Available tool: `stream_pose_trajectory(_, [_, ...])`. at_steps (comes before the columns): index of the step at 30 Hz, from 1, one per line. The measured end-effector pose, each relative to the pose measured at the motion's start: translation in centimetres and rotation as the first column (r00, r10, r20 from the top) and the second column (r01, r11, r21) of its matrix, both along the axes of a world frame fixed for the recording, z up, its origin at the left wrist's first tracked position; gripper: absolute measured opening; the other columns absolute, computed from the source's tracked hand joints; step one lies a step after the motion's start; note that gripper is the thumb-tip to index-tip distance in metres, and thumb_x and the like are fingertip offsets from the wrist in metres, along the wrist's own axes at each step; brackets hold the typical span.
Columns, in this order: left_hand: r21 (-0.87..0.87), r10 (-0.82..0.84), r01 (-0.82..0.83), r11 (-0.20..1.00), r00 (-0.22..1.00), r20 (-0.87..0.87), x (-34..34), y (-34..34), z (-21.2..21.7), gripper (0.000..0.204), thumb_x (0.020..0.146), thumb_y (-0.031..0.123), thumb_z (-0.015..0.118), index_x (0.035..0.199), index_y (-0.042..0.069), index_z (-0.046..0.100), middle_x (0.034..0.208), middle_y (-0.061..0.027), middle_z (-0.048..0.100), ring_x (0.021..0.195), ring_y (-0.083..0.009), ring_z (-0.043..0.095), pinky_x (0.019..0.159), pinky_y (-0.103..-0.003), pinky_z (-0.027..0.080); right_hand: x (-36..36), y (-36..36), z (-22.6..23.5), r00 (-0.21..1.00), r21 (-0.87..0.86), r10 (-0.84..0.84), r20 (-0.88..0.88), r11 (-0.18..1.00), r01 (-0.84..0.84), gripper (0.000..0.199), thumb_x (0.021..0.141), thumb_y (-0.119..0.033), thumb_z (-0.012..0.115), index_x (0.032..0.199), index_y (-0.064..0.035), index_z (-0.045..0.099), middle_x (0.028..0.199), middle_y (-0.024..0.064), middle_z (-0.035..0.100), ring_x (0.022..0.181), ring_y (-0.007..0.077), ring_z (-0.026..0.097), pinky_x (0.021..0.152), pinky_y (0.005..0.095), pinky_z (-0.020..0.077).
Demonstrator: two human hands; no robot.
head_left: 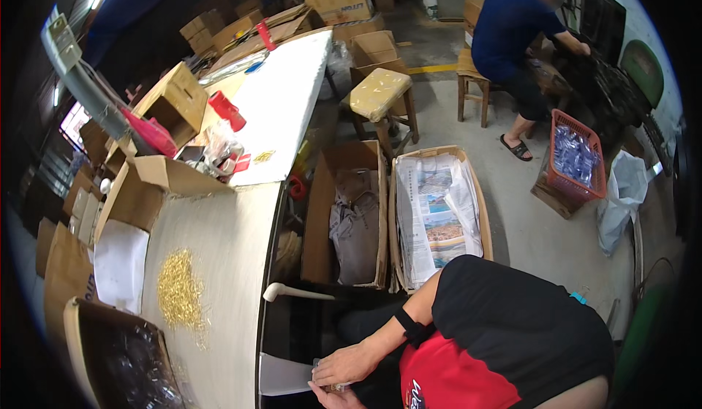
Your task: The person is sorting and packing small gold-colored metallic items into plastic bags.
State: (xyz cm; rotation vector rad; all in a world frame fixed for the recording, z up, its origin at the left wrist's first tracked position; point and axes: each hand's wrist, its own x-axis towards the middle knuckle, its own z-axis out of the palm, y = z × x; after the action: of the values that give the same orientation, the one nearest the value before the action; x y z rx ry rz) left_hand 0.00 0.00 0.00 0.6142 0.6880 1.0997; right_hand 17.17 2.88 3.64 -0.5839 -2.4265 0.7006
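At the lower edge, my right hand (pixel 345 366), with a black band on its wrist, lies over my left hand (pixel 338 396). The fingers of both are closed around a small clear object (pixel 335 388) with gold-coloured bits showing; its exact kind is hidden. Beside the fingertips, a whitish translucent sheet (pixel 285 376) juts out from the table edge. On the table (pixel 234 252) to the left lies a heap of small gold-coloured metal pieces (pixel 180 290). Nearer, an open carton (pixel 80 350) holds clear plastic items (pixel 135 358).
Two open cartons stand beyond my arm, one with brown paper (pixel 358 241), one with newspaper (pixel 439 211). A white pipe end (pixel 296 292) sticks out from the table. Farther off are a stool (pixel 380 95), a red basket (pixel 578 157), a white sack (pixel 621 197) and a seated person (pixel 512 36).
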Motion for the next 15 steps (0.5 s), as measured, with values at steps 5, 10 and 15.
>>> stream_pose_trajectory(5, [0.139,0.212,-0.165,0.977,0.848,-0.485,2.1,-1.7,0.2,0.054,0.088,0.016,0.059,0.133,-0.005,0.038,0.128,-0.0177,0.048,0.111,-0.0218,0.051,0.089,-0.034,0.046,2.0,-1.5,0.3,0.948,0.329,-0.284,0.146,0.917,0.224,0.058,0.077,-0.021,0.060,0.123,0.0094,0.043,0.124,0.0237,0.050,0.121,0.0365,0.044,0.105,0.0452,0.0310])
stream_pose_trajectory(10, [-0.031,0.253,-0.277,0.960,0.913,-0.319,3.5,-0.7,2.7,0.038,0.095,0.015,0.043,0.128,-0.004,0.042,0.127,-0.0167,0.050,0.110,-0.0216,0.052,0.088,-0.033,0.046,1.8,-1.1,-0.2,0.965,0.302,-0.238,-0.108,0.917,0.260,0.057,0.080,-0.023,0.056,0.124,0.0093,0.043,0.126,0.0247,0.049,0.124,0.0370,0.042,0.105,0.0465,0.0301])
stream_pose_trajectory(15, [-0.174,0.337,-0.404,0.898,0.886,-0.317,4.6,-0.7,4.5,0.039,0.097,0.028,0.038,0.124,0.001,0.048,0.123,-0.0120,0.052,0.109,-0.0234,0.053,0.092,-0.035,0.044,1.9,-0.9,0.1,0.984,0.352,-0.178,0.013,0.922,0.162,0.058,0.083,-0.027,0.053,0.125,0.0116,0.041,0.132,0.0264,0.043,0.128,0.0369,0.038,0.107,0.0474,0.0274])
